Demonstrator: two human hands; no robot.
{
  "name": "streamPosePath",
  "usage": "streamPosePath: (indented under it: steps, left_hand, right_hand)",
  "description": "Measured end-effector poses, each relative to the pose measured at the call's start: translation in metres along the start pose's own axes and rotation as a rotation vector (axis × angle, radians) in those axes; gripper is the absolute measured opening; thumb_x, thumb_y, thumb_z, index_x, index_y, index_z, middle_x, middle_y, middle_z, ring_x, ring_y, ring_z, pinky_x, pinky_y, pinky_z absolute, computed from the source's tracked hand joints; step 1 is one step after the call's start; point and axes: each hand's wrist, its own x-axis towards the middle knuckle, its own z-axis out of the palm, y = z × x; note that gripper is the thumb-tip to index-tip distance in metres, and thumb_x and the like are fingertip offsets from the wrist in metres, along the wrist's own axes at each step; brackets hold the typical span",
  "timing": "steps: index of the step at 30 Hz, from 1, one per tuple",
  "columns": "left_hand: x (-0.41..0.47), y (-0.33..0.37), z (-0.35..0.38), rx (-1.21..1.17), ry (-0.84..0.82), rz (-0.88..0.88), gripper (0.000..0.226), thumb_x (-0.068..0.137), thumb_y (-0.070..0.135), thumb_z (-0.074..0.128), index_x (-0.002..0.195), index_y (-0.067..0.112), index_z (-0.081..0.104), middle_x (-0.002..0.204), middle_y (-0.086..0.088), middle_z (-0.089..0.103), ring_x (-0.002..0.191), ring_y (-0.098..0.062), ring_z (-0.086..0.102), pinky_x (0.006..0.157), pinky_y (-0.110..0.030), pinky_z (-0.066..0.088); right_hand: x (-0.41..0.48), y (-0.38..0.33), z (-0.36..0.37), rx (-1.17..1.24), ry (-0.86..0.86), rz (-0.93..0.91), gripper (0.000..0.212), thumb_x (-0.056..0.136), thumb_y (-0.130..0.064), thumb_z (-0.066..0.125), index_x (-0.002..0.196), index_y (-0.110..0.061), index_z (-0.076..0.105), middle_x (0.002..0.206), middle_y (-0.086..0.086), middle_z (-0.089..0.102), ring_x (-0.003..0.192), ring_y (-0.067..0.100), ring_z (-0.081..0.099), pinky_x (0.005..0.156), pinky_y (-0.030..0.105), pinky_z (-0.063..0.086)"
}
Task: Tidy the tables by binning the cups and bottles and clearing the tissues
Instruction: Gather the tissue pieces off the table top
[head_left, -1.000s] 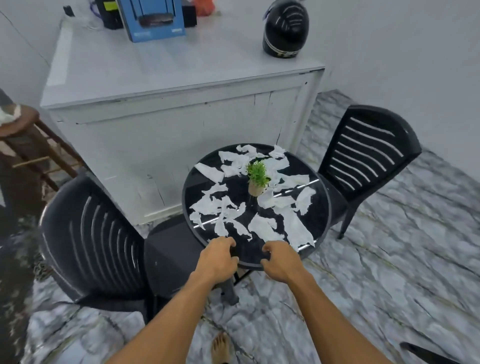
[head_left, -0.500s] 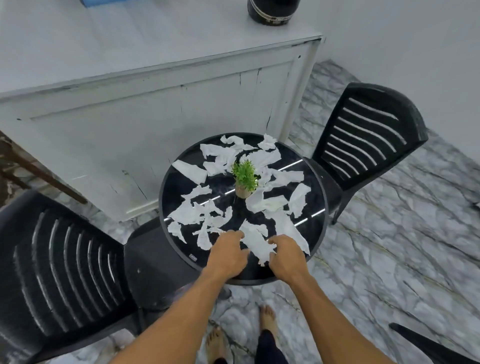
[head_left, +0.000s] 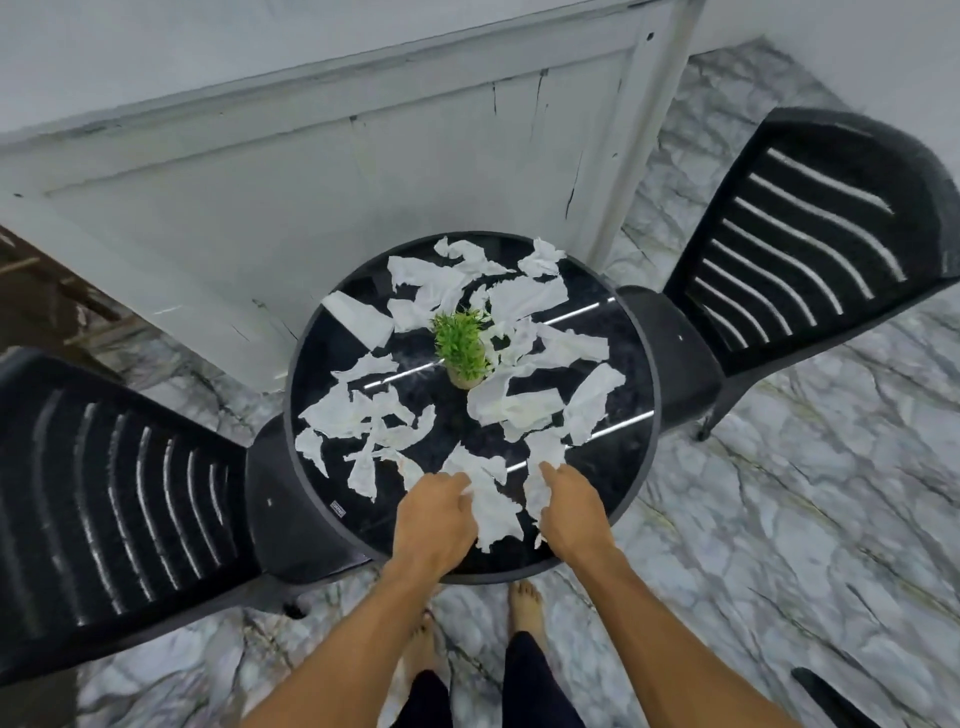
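A round black table (head_left: 628, 467) is strewn with several torn white tissue pieces (head_left: 519, 410). At its middle stands a small green plant in a pot (head_left: 464, 345). Both my hands are over the table's near edge. My left hand (head_left: 436, 519) has its fingers curled onto the edge of a long tissue piece (head_left: 496, 514). My right hand (head_left: 569, 512) lies curled over a tissue strip (head_left: 548, 452) that runs under its fingers. No cups or bottles are in view.
A black plastic chair (head_left: 104, 493) stands at the table's left and another (head_left: 810, 234) at its right. A white counter front (head_left: 311, 182) is right behind the table. A dark chair corner (head_left: 831, 696) shows at the lower right. My bare feet (head_left: 524, 603) are on the marble floor.
I have stepped closer and the view has tilted down onto the table. Both hands moved from the table's rim forward onto the nearest tissue pieces.
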Motion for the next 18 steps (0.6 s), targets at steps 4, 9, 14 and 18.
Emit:
streamPosePath:
  steps: [4, 9, 14, 18]
  left_hand:
    - [0.004, 0.008, -0.007, -0.096, 0.137, -0.037, 0.019, 0.097, 0.012, 0.048, 0.105, 0.014, 0.066, 0.092, 0.003, 0.063, 0.091, -0.021, 0.058, 0.082, -0.036, 0.049]
    - [0.027, 0.024, -0.004, -0.192, 0.132, -0.115, 0.034, 0.087, -0.009, 0.041, 0.106, 0.013, 0.059, 0.104, -0.002, 0.060, 0.086, -0.023, 0.057, 0.074, -0.036, 0.052]
    - [0.042, 0.029, 0.016, -0.106, -0.008, -0.058, 0.026, 0.088, 0.007, 0.059, 0.114, 0.004, 0.063, 0.116, -0.004, 0.061, 0.110, -0.023, 0.052, 0.095, -0.027, 0.042]
    - [0.047, 0.027, 0.023, -0.016, -0.024, -0.035, 0.026, 0.087, 0.000, 0.052, 0.107, 0.010, 0.064, 0.098, -0.005, 0.063, 0.096, -0.024, 0.052, 0.083, -0.031, 0.045]
  right_hand:
    - [0.010, 0.004, -0.001, 0.002, -0.043, 0.049, 0.023, 0.081, 0.010, 0.050, 0.080, -0.005, 0.067, 0.085, 0.004, 0.060, 0.075, 0.017, 0.060, 0.058, 0.019, 0.040]
    - [0.009, 0.009, -0.002, 0.039, 0.046, -0.057, 0.022, 0.088, -0.007, 0.062, 0.104, -0.016, 0.074, 0.111, -0.008, 0.056, 0.099, 0.012, 0.054, 0.078, 0.024, 0.048]
    - [0.006, 0.023, -0.002, 0.001, 0.092, -0.112, 0.023, 0.091, -0.008, 0.055, 0.103, -0.015, 0.072, 0.110, -0.008, 0.065, 0.100, 0.018, 0.054, 0.079, 0.031, 0.049]
    - [0.008, 0.027, -0.008, 0.051, 0.063, -0.076, 0.024, 0.091, -0.008, 0.053, 0.108, -0.013, 0.069, 0.103, -0.001, 0.065, 0.098, 0.020, 0.060, 0.080, 0.032, 0.050]
